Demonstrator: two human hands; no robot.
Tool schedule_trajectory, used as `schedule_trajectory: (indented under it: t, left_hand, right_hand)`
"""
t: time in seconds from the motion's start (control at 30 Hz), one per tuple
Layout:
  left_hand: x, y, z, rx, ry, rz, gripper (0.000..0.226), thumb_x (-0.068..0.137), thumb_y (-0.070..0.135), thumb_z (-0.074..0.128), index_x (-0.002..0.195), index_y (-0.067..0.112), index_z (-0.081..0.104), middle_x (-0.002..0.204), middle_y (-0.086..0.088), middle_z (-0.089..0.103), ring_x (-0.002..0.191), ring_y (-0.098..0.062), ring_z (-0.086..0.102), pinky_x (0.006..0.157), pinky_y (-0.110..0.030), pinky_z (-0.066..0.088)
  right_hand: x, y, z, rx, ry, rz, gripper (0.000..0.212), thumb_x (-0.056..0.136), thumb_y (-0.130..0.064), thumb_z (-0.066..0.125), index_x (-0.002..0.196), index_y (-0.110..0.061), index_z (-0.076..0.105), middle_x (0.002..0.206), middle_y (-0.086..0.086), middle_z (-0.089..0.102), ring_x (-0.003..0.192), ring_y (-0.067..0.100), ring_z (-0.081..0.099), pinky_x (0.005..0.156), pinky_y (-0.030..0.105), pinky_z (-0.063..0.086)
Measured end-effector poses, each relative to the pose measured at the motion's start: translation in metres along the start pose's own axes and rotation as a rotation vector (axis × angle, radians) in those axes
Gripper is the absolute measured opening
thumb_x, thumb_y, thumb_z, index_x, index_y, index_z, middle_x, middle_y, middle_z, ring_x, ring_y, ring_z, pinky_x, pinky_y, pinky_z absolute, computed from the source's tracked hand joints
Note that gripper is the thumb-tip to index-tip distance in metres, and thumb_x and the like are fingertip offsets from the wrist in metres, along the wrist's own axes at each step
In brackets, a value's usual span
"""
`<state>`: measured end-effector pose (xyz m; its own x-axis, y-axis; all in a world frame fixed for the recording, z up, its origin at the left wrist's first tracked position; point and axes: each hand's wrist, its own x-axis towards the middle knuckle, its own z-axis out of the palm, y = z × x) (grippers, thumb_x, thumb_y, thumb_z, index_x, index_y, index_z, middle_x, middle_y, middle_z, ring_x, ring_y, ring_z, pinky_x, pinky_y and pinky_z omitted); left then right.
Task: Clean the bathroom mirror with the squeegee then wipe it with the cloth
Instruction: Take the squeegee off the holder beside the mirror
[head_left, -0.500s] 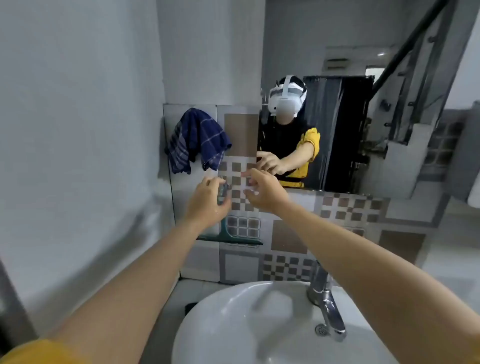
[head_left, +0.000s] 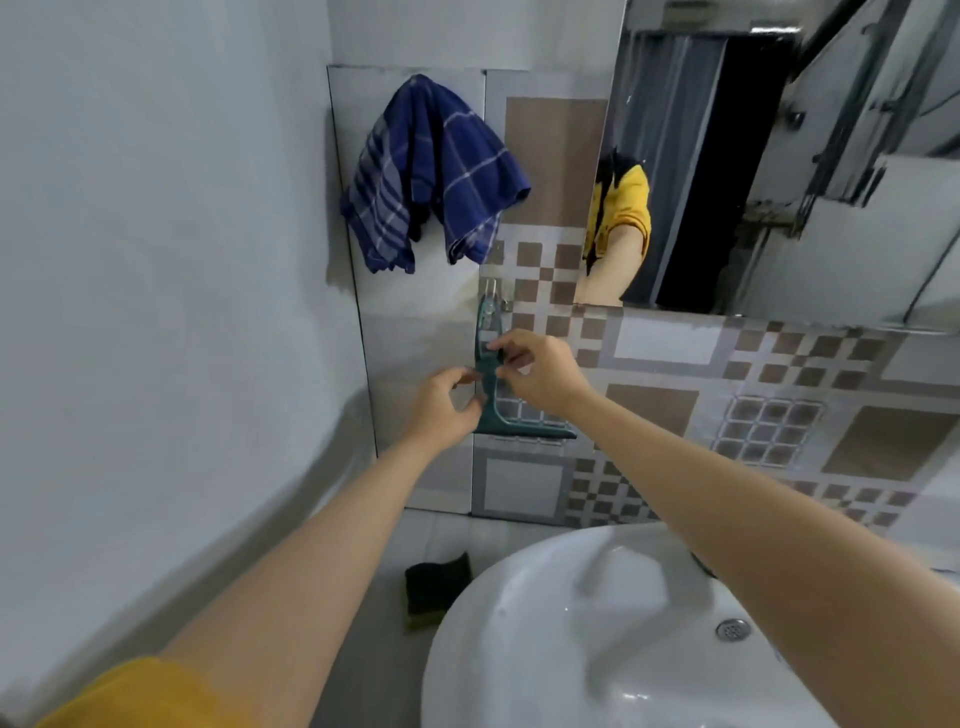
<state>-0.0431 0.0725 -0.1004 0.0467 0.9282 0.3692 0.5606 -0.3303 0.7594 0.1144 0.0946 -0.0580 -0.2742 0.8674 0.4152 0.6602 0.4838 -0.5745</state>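
Observation:
A green squeegee (head_left: 489, 318) hangs by its handle from a small hook on the tiled wall, with its blade (head_left: 524, 431) at the bottom. My left hand (head_left: 445, 411) pinches the handle from the left. From the right, my right hand (head_left: 543, 375) closes its fingers on the same handle at mid-height. A blue checked cloth (head_left: 431, 171) hangs on the wall above and to the left. The mirror (head_left: 810, 171) is at the upper right and reflects a yellow sleeve and an arm.
A white sink (head_left: 571, 639) with a drain sits below my right arm. A dark sponge (head_left: 435, 584) lies on the ledge left of the sink. A plain grey wall closes off the left side.
Both hands have slid lower on the squeegee handle, so the hook and the handle top now show above them. The view has shifted down and closer.

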Motion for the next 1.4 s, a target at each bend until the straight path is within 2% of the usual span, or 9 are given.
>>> schedule_trajectory:
  t: [0.33,0.57,0.7,0.93,1.03,1.13,1.2,1.27,1.4]
  left_hand:
    - [0.009,-0.015,0.019,-0.268,0.0,-0.103,0.018,0.082,0.005,0.066,0.095,0.017,0.061,0.102,0.001,0.065,0.1,-0.015,0.059,0.09,-0.028,0.046]
    - [0.0,-0.005,0.008,-0.398,0.103,-0.036,0.028,0.079,-0.004,0.065,0.082,0.022,0.058,0.087,0.008,0.061,0.085,-0.007,0.059,0.07,-0.012,0.051]
    - [-0.004,0.009,-0.006,-0.389,0.115,0.046,0.026,0.079,-0.002,0.065,0.083,0.023,0.059,0.088,0.007,0.063,0.087,-0.01,0.06,0.076,-0.019,0.052]
    - [-0.016,0.041,-0.024,-0.403,0.134,0.091,0.021,0.079,0.0,0.067,0.09,0.017,0.063,0.094,0.005,0.066,0.088,-0.007,0.062,0.073,-0.016,0.051]
    - [-0.021,0.06,-0.032,-0.415,0.103,0.111,0.023,0.079,-0.001,0.067,0.089,0.02,0.064,0.095,0.005,0.067,0.089,-0.012,0.063,0.077,-0.023,0.054]
    - [-0.024,0.081,-0.042,-0.458,0.017,0.116,0.024,0.077,-0.006,0.067,0.088,0.016,0.067,0.095,0.0,0.069,0.09,-0.021,0.065,0.081,-0.031,0.056]
    - [-0.026,0.094,-0.048,-0.453,-0.048,0.167,0.024,0.076,-0.008,0.068,0.091,0.011,0.069,0.094,-0.003,0.069,0.089,-0.021,0.066,0.083,-0.028,0.056]
    - [-0.027,0.111,-0.052,-0.415,-0.091,0.232,0.025,0.076,-0.008,0.068,0.092,0.012,0.069,0.094,-0.003,0.069,0.086,-0.016,0.066,0.08,-0.022,0.055]
    - [-0.026,0.147,-0.058,-0.402,-0.168,0.357,0.032,0.075,-0.013,0.066,0.086,0.016,0.07,0.089,0.0,0.07,0.081,-0.012,0.068,0.077,-0.021,0.054]
  right_hand:
    - [0.007,0.009,0.012,0.054,0.094,0.024,0.028,0.081,0.001,0.07,0.103,-0.016,0.07,0.092,0.0,0.065,0.079,0.012,0.063,0.073,0.017,0.053]
    - [0.007,-0.01,0.003,0.119,0.142,0.002,0.028,0.078,-0.001,0.075,0.1,-0.017,0.071,0.086,-0.002,0.067,0.071,0.006,0.064,0.068,0.012,0.053]
    - [0.004,-0.027,-0.012,0.144,0.146,-0.014,0.029,0.078,-0.003,0.076,0.104,-0.014,0.07,0.09,0.005,0.069,0.075,0.011,0.064,0.072,0.018,0.056]
    - [-0.006,-0.051,-0.045,0.097,0.204,-0.091,0.027,0.076,-0.008,0.079,0.102,-0.013,0.071,0.087,0.005,0.072,0.07,0.007,0.064,0.067,0.01,0.052]
    - [-0.018,-0.059,-0.069,-0.044,0.216,-0.212,0.025,0.076,-0.014,0.08,0.1,-0.011,0.072,0.083,0.004,0.073,0.069,0.009,0.064,0.068,0.013,0.052]
    - [-0.033,-0.068,-0.101,-0.349,0.206,-0.338,0.03,0.077,-0.025,0.079,0.101,-0.011,0.07,0.082,0.002,0.07,0.07,0.017,0.063,0.061,0.034,0.055]
    - [-0.043,-0.075,-0.124,-0.562,0.253,-0.461,0.034,0.072,-0.031,0.081,0.099,-0.013,0.07,0.088,0.006,0.066,0.078,0.025,0.062,0.058,0.035,0.052]
    - [-0.05,-0.081,-0.146,-0.709,0.288,-0.578,0.036,0.069,-0.034,0.082,0.099,-0.017,0.071,0.094,0.01,0.06,0.085,0.027,0.056,0.071,0.033,0.044]
    - [-0.061,-0.088,-0.187,-0.821,0.191,-0.638,0.033,0.077,-0.044,0.071,0.106,-0.028,0.068,0.109,0.0,0.063,0.108,0.024,0.054,0.104,0.046,0.031]
